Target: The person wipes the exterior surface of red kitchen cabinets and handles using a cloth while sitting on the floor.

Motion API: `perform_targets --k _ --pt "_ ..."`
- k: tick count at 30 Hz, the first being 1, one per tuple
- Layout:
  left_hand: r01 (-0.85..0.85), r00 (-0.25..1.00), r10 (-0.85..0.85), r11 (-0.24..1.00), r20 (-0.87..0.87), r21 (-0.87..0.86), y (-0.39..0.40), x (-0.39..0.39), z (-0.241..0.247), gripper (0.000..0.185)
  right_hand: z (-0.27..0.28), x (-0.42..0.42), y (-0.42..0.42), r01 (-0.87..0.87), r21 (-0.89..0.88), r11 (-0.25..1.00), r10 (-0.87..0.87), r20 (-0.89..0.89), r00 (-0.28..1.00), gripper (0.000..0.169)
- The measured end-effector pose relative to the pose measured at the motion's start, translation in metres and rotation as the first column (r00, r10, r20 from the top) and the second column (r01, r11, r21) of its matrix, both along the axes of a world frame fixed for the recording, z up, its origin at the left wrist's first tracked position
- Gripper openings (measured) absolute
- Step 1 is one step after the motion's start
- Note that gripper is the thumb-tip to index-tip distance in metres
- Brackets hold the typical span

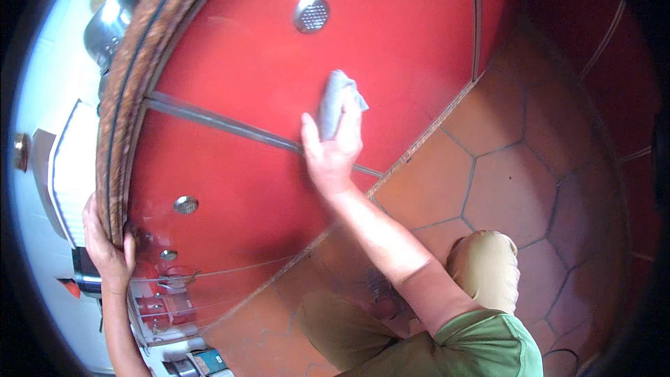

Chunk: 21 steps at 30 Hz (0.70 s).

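My right hand (pixel 335 154) presses a folded grey cloth (pixel 336 102) against a glossy red cabinet door (pixel 251 47), just beside the metal strip between two doors. A round perforated metal vent (pixel 312 14) is set in this door, above the cloth in the picture. At the left, my left hand (pixel 109 251) grips the brown stone-patterned countertop edge (pixel 131 73). A smaller vent (pixel 186 204) shows in the neighbouring red door (pixel 209 167).
On the counter stand a metal pot (pixel 112 26), a white ridged rack or tray (pixel 78 167) and a dark container (pixel 86 272). Hexagonal terracotta tiles (pixel 507 183) cover the floor around my bent knees. Boxes (pixel 209 361) stand at the bottom left.
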<state>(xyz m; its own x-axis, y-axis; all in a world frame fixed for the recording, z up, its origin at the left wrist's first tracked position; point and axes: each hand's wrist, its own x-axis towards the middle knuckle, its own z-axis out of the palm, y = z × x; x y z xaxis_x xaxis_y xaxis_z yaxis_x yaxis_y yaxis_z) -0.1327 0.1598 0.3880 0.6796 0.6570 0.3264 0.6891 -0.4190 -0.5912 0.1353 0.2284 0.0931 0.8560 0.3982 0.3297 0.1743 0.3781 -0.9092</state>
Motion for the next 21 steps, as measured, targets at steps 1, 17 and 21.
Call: perform_targets --k 1,17,21 --pt "-0.011 1.0 0.011 1.0 0.008 0.002 -0.001 0.002 0.0 0.072 0.014 -0.004 -0.002 0.017 -0.005 1.0 -0.017 0.026 1.0 0.072" --pt "0.099 0.994 -0.1 0.995 0.031 0.027 -0.002 0.019 -0.003 0.073 0.022 -0.014 -0.007 0.004 0.018 1.0 -0.004 -0.016 1.0 0.067" --pt "0.11 0.993 -0.112 0.992 0.025 0.056 -0.003 0.015 -0.003 0.073 0.025 -0.026 -0.009 -0.006 -0.023 1.0 0.006 -0.001 1.0 0.067"
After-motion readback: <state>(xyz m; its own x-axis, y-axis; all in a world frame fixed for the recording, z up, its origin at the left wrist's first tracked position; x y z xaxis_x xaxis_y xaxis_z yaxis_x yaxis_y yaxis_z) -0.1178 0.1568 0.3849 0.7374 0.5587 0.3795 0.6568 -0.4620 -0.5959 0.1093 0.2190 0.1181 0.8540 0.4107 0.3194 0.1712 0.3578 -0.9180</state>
